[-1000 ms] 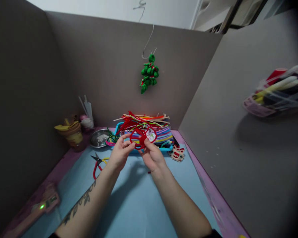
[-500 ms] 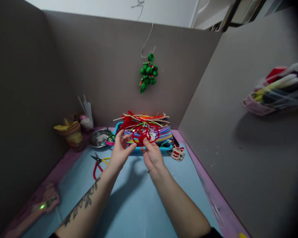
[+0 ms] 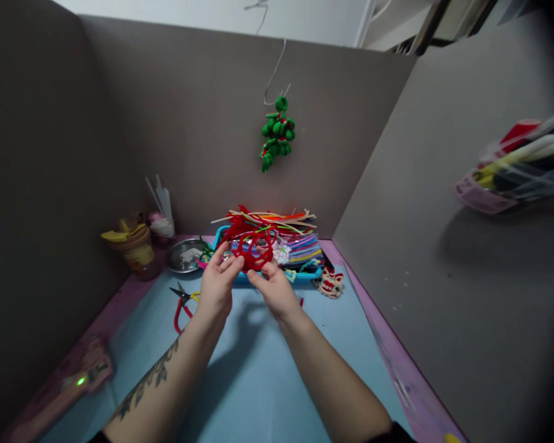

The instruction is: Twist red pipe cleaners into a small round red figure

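A red looped shape of bent pipe cleaners (image 3: 253, 259) is held up between both hands, above the front of a blue basket. My left hand (image 3: 216, 286) has its thumb and fingers closed on the left side of the piece. My right hand (image 3: 276, 290) pinches its lower right side. Behind it, the blue basket (image 3: 305, 277) holds many pipe cleaners (image 3: 305, 249) in red, blue, purple, yellow and cream. Cutting pliers (image 3: 183, 301) with red and yellow handles lie left of my left hand, partly hidden by it.
A metal bowl (image 3: 184, 256) with small white bits and a pot (image 3: 136, 249) stand at the left. A pink glue gun (image 3: 90, 372) with a green light lies front left. Green pipe-cleaner work (image 3: 277, 132) hangs on a wire. A cream-and-red piece (image 3: 330, 284) lies right of the basket.
The red piece has shifted left and tilted. My left hand has closed on its left side, where it was apart from it before. My right hand has moved slightly left with it.
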Demonstrator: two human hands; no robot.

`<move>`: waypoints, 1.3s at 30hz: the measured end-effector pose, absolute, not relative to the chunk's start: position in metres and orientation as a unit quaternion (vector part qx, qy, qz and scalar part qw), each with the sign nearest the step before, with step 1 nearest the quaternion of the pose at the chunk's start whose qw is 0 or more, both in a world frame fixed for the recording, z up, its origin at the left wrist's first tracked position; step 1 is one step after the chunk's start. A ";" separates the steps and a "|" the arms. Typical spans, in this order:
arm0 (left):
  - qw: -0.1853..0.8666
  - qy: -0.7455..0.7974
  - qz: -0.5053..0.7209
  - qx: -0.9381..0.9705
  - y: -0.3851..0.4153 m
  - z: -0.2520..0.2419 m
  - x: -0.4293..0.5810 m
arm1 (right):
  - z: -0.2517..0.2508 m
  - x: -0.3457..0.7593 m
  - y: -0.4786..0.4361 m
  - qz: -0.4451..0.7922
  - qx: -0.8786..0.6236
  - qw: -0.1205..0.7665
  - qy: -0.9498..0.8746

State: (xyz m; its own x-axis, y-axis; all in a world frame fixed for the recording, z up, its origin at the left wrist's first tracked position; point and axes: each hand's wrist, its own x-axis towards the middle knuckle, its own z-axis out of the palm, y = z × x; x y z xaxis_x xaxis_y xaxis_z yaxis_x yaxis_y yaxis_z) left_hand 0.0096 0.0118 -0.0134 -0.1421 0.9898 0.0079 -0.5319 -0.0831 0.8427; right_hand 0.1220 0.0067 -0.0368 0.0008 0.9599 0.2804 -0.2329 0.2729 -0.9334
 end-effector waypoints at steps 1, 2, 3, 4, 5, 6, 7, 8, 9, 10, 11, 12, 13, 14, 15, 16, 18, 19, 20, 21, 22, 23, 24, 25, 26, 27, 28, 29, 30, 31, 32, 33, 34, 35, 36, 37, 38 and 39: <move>0.573 0.354 0.669 0.315 0.012 -0.014 0.009 | -0.037 0.124 0.008 0.481 -0.357 0.601 -0.530; 0.569 0.349 0.674 0.318 0.013 -0.015 0.009 | -0.038 0.125 0.009 0.472 -0.360 0.593 -0.544; 0.562 0.345 0.678 0.324 0.013 -0.016 0.009 | -0.038 0.127 0.010 0.460 -0.364 0.588 -0.557; 0.555 0.343 0.682 0.330 0.013 -0.016 0.009 | -0.038 0.129 0.011 0.442 -0.373 0.585 -0.568; 0.547 0.345 0.686 0.332 0.013 -0.017 0.009 | -0.037 0.130 0.012 0.417 -0.388 0.586 -0.576; 0.542 0.350 0.689 0.330 0.013 -0.017 0.008 | -0.036 0.132 0.011 0.385 -0.409 0.592 -0.578; 0.540 0.355 0.691 0.324 0.014 -0.017 0.008 | -0.035 0.134 0.011 0.344 -0.432 0.603 -0.576; 0.541 0.361 0.690 0.318 0.014 -0.016 0.007 | -0.033 0.136 0.010 0.298 -0.454 0.615 -0.572; 0.543 0.368 0.686 0.316 0.014 -0.015 0.005 | -0.030 0.138 0.008 0.252 -0.469 0.625 -0.571; 0.546 0.376 0.677 0.317 0.015 -0.015 0.004 | -0.028 0.140 0.007 0.210 -0.476 0.629 -0.578; 0.550 0.386 0.666 0.323 0.015 -0.014 0.002 | -0.026 0.142 0.005 0.177 -0.475 0.626 -0.592; 0.554 0.396 0.653 0.331 0.016 -0.013 0.001 | -0.024 0.145 0.004 0.152 -0.472 0.615 -0.613; 0.558 0.403 0.640 0.340 0.016 -0.012 0.000 | -0.022 0.147 0.004 0.136 -0.468 0.599 -0.635; 0.562 0.408 0.629 0.349 0.016 -0.011 -0.001 | -0.021 0.149 0.004 0.126 -0.467 0.581 -0.654; 0.564 0.411 0.621 0.357 0.016 -0.011 -0.001 | -0.021 0.151 0.004 0.119 -0.468 0.566 -0.668; 0.565 0.411 0.615 0.365 0.015 -0.011 -0.002 | -0.021 0.152 0.005 0.112 -0.470 0.556 -0.677; 0.561 0.413 0.608 0.380 0.014 -0.010 -0.002 | -0.023 0.154 0.007 0.102 -0.471 0.547 -0.684; 0.558 0.415 0.605 0.388 0.014 -0.009 -0.002 | -0.024 0.154 0.008 0.099 -0.470 0.549 -0.684; 0.556 0.415 0.602 0.395 0.013 -0.009 -0.002 | -0.025 0.154 0.008 0.097 -0.469 0.553 -0.682; 0.555 0.414 0.598 0.403 0.012 -0.008 -0.002 | -0.026 0.153 0.009 0.095 -0.469 0.559 -0.677; 0.554 0.413 0.593 0.413 0.012 -0.007 -0.002 | -0.027 0.152 0.009 0.092 -0.469 0.567 -0.671; 0.553 0.414 0.587 0.423 0.010 -0.006 -0.003 | -0.028 0.151 0.009 0.090 -0.469 0.574 -0.665; 0.551 0.416 0.580 0.433 0.009 -0.004 -0.003 | -0.028 0.150 0.009 0.089 -0.469 0.580 -0.660; 0.548 0.418 0.574 0.441 0.008 -0.003 -0.003 | -0.029 0.149 0.009 0.089 -0.468 0.585 -0.656; 0.548 0.419 0.570 0.446 0.006 -0.002 -0.002 | -0.029 0.148 0.009 0.089 -0.468 0.589 -0.653; 0.552 0.418 0.568 0.446 0.005 -0.001 -0.002 | -0.030 0.147 0.009 0.090 -0.467 0.591 -0.652; 0.561 0.412 0.568 0.439 0.004 0.000 0.000 | -0.030 0.146 0.009 0.090 -0.467 0.592 -0.650; 0.574 0.402 0.572 0.427 0.003 0.000 0.001 | -0.031 0.146 0.009 0.089 -0.467 0.593 -0.650; 0.589 0.391 0.577 0.410 0.002 0.000 0.003 | -0.031 0.145 0.009 0.088 -0.467 0.592 -0.651; 0.602 0.380 0.584 0.390 0.002 -0.001 0.005 | -0.032 0.144 0.008 0.087 -0.467 0.590 -0.653; 0.611 0.370 0.593 0.371 0.002 -0.002 0.006 | -0.032 0.144 0.008 0.087 -0.466 0.588 -0.655; 0.615 0.362 0.605 0.353 0.002 -0.003 0.008 | -0.032 0.143 0.007 0.090 -0.464 0.588 -0.657; 0.614 0.355 0.618 0.338 0.003 -0.004 0.009 | -0.032 0.142 0.007 0.095 -0.462 0.589 -0.656; 0.612 0.349 0.631 0.326 0.004 -0.005 0.010 | -0.031 0.141 0.006 0.104 -0.459 0.591 -0.655; 0.609 0.344 0.640 0.317 0.004 -0.006 0.010 | -0.031 0.140 0.005 0.117 -0.457 0.591 -0.654; 0.610 0.339 0.645 0.311 0.005 -0.007 0.010 | -0.030 0.139 0.004 0.132 -0.455 0.591 -0.653; 0.614 0.334 0.646 0.307 0.006 -0.007 0.010 | -0.030 0.139 0.003 0.148 -0.453 0.591 -0.651; 0.620 0.331 0.644 0.302 0.006 -0.007 0.010 | -0.029 0.138 0.002 0.163 -0.450 0.591 -0.649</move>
State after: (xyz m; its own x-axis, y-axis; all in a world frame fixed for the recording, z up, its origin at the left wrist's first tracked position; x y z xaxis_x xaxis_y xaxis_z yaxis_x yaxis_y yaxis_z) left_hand 0.0096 0.0061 -0.0072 -0.0494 0.9986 -0.0210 -0.5976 -0.0127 0.8017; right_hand 0.1378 0.0019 -0.0289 0.1036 0.7775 0.6203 0.3915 0.5414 -0.7440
